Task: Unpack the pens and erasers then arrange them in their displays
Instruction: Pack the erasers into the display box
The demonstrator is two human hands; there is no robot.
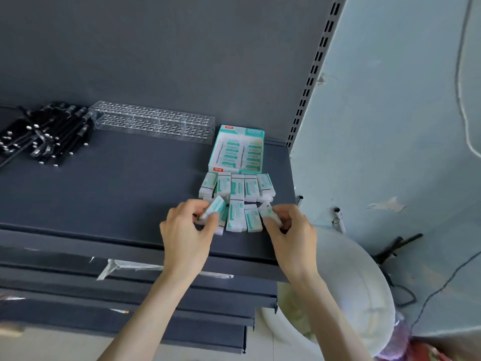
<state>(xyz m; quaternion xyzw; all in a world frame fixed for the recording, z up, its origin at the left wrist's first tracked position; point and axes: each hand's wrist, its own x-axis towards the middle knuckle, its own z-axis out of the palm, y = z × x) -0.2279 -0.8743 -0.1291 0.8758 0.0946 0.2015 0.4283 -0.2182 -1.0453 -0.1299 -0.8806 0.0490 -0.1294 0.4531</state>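
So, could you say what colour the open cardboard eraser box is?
The open cardboard eraser box is white, teal and red, clearest in the head view.

The left hand point(187, 230) pinches a white eraser point(216, 208) in a teal-printed sleeve, tilted up at its far end; the right hand point(291, 230) pinches a second eraser point(269, 213). Between the two grips and just beyond them, loose erasers point(235, 194) lie flat in two touching rows. Beyond those stands the open teal-and-white eraser box point(238, 149), part filled. Well left of the left grip lies a clear holed pen rack point(153, 122), with heaped black pens point(44, 134) further left
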